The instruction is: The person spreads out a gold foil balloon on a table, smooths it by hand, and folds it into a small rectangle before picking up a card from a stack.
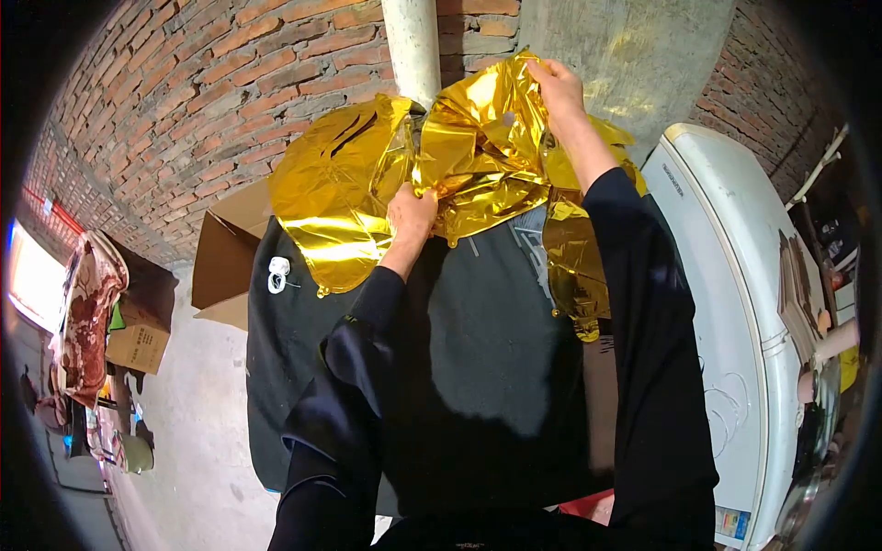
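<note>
1. The left hand [411, 220] is on the near side of the middle gold foil balloon [487, 129], its fingers curled in and pinching the crinkled foil.
2. The right hand [559, 92], farther away and to the right, holds the far right corner of the same balloon between thumb and fingers, lifting that edge.
3. This balloon is flat, wrinkled and shiny, spread between the 2 hands at the far side of the black cloth-covered table [496, 340].
4. A left foil piece [335, 174] lies to its left, its near tip on the black cloth.
5. A right foil piece [577, 257] runs toward the near side, partly behind the right sleeve [643, 303].
6. Pale grey strips [531, 253] lie between the middle balloon and the right piece.
7. A small white device with a coiled cord [278, 274] sits near the table's left edge.
8. An open cardboard box [225, 257] stands left of the table; a white freezer [726, 239] stands right.
9. A white pipe [412, 46] rises against the brick wall [230, 73] beyond.
</note>
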`<state>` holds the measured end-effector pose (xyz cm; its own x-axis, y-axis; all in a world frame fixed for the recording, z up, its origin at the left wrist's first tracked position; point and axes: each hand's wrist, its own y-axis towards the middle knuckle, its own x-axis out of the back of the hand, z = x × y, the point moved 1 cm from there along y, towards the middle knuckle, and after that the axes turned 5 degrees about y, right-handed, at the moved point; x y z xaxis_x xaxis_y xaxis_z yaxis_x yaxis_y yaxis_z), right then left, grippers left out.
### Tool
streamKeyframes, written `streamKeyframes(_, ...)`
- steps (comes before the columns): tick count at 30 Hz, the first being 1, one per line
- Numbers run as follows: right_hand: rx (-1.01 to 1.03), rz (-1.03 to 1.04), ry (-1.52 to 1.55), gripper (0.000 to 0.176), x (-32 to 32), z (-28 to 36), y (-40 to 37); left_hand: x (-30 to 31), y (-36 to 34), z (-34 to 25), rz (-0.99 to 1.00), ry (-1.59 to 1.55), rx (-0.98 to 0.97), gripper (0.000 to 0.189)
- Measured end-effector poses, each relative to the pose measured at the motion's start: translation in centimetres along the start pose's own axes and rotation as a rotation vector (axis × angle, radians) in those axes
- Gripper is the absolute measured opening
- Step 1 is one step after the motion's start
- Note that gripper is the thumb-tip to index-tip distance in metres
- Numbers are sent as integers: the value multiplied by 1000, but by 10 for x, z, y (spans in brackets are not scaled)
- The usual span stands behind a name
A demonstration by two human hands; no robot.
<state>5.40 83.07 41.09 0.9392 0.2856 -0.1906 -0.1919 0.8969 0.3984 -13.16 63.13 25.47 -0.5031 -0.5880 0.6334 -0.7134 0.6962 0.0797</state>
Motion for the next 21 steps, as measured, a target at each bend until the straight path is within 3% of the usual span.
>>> streamKeyframes(3,9,84,-93,32,0,1,7,13,-24,-19,-342,122,-426,40)
streamKeyframes(6,13,220,-153,30,-4,0,2,22,-34,-64,-486,134,-721,40)
streamKeyframes(8,28,307,-219,28,-10,-1,-4,11,-30,-80,-473,131,-903,37)
streamKeyframes(9,26,319,-232,30,-13,-3,-5,-5,-19,-81,-409,97,-917,37)
streamKeyframes(12,106,296,-416,36,-15,7,-3,7,-5,-105,275,211,-465,41)
streamKeyframes(13,105,275,-433,36,-14,11,0,15,-13,-113,282,149,-380,51)
streamKeyframes(16,157,287,-376,37,-8,20,17,-27,8,-84,-36,310,-722,59)
streamKeyframes(17,122,320,-355,37,-5,27,16,-41,13,-72,-72,403,-741,72)
streamKeyframes(21,140,293,-387,34,-8,30,18,-47,-3,-76,-164,755,-763,94)
